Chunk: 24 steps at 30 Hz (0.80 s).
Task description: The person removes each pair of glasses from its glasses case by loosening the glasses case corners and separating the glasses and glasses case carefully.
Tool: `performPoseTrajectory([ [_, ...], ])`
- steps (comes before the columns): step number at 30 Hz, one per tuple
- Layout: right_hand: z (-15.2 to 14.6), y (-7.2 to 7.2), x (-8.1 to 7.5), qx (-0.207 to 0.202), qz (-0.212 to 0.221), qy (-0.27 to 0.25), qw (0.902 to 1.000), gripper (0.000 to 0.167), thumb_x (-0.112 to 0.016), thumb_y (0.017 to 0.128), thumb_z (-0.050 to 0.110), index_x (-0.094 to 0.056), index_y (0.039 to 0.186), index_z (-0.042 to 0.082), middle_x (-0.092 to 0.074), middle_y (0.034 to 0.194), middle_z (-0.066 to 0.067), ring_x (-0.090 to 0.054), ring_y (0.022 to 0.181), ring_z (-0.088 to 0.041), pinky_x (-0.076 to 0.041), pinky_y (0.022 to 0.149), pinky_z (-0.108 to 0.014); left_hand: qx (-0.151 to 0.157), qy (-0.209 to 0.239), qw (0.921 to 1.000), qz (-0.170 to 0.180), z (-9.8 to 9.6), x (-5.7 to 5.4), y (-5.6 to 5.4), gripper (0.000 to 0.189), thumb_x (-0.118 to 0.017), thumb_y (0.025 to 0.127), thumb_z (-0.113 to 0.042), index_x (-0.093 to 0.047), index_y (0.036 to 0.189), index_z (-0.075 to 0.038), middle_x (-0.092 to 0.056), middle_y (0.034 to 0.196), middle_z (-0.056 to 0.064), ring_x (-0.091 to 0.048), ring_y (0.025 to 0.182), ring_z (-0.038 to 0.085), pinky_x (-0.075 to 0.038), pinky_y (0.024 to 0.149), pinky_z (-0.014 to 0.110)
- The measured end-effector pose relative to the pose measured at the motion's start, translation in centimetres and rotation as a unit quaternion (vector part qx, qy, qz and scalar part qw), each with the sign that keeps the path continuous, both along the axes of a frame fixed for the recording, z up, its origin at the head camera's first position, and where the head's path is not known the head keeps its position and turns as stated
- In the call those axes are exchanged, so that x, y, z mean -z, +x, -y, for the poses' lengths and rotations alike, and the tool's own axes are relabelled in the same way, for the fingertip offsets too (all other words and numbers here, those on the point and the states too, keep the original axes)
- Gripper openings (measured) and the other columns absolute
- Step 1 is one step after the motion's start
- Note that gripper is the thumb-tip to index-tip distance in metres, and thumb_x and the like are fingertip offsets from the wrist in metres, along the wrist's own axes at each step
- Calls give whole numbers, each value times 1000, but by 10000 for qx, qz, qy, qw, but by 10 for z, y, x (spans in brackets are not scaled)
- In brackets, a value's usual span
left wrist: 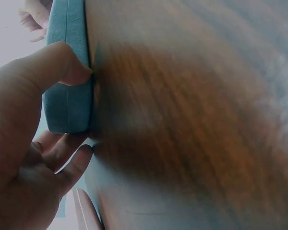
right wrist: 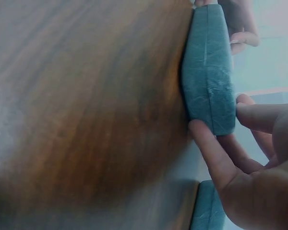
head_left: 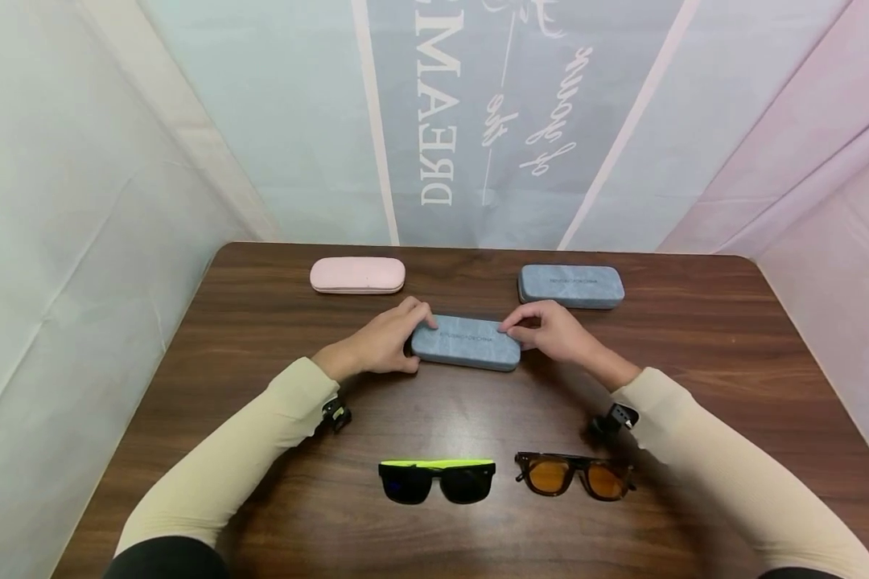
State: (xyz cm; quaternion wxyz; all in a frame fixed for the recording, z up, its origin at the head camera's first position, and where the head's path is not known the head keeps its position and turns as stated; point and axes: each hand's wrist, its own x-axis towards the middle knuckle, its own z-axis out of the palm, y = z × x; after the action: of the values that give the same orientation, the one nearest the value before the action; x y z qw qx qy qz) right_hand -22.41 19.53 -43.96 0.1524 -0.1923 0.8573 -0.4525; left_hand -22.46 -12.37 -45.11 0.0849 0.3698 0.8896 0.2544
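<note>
A closed blue glasses case [head_left: 467, 341] lies flat at the middle of the table, held at both ends. My left hand [head_left: 385, 338] grips its left end; in the left wrist view the thumb [left wrist: 69, 67] presses the front side while other fingers reach round the end. At the opposite end is my right hand [head_left: 553, 331], with thumb and fingers on the case's corner. The right wrist view shows that thumb [right wrist: 213, 155] low against the case [right wrist: 209, 72] and a finger at its top edge. Whether anything is inside the case is hidden.
Behind stand a pink glasses case [head_left: 358, 275] at left and a second blue case [head_left: 572, 286] at right, close to my right hand. Nearer me lie black sunglasses [head_left: 437, 482] with yellow-green temples and orange-lensed glasses [head_left: 578, 477]. Fabric walls enclose the wooden table [head_left: 449, 539].
</note>
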Motion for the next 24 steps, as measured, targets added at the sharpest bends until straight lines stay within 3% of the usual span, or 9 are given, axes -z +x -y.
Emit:
performPoseTrajectory([
  [8, 1, 1, -3, -44, -162, 256, 9995, 12, -65, 100, 5, -76, 104, 6, -71, 109, -11, -66, 93, -23, -58, 76, -33, -13, 1, 10000, 64, -1, 1, -1, 50, -80, 80, -8, -52, 122, -13, -48, 128, 11, -55, 113, 25, -49, 95, 41],
  [14, 4, 7, -6, -208, -540, 607, 9965, 9, -70, 97, 8, -71, 105, 10, -69, 109, -7, -63, 103, -25, -51, 90, -46, 16, 53, 10000, 15, -2, 2, -1, 50, -79, 79, -7, -52, 121, -12, -49, 128, 12, -55, 112, 25, -49, 94, 41],
  [17, 6, 10, -6, -373, -786, 779, 9932, 18, -76, 93, 14, -66, 108, 11, -66, 108, -4, -61, 101, -23, -50, 90, -46, 8, 51, 10000, -14, -2, 2, 0, 50, -79, 79, -7, -52, 121, -12, -49, 128, 13, -55, 112, 26, -48, 95, 41],
  [20, 8, 13, -6, -526, -958, 897, 9900, 31, -82, 89, 19, -62, 111, 10, -64, 107, -5, -57, 85, -22, -47, 79, -43, -22, 10, 10000, 19, -2, 1, 0, 49, -79, 80, -7, -52, 120, -12, -48, 129, 12, -55, 112, 25, -49, 95, 41],
  [24, 13, 19, -7, -608, -1149, 1180, 9845, 50, -88, 82, 25, -57, 118, 9, -62, 117, -9, -56, 89, -23, -47, 81, -43, -29, -9, 10000, 71, -2, 0, 0, 49, -79, 80, -7, -52, 120, -13, -47, 129, 12, -55, 112, 24, -49, 94, 40],
])
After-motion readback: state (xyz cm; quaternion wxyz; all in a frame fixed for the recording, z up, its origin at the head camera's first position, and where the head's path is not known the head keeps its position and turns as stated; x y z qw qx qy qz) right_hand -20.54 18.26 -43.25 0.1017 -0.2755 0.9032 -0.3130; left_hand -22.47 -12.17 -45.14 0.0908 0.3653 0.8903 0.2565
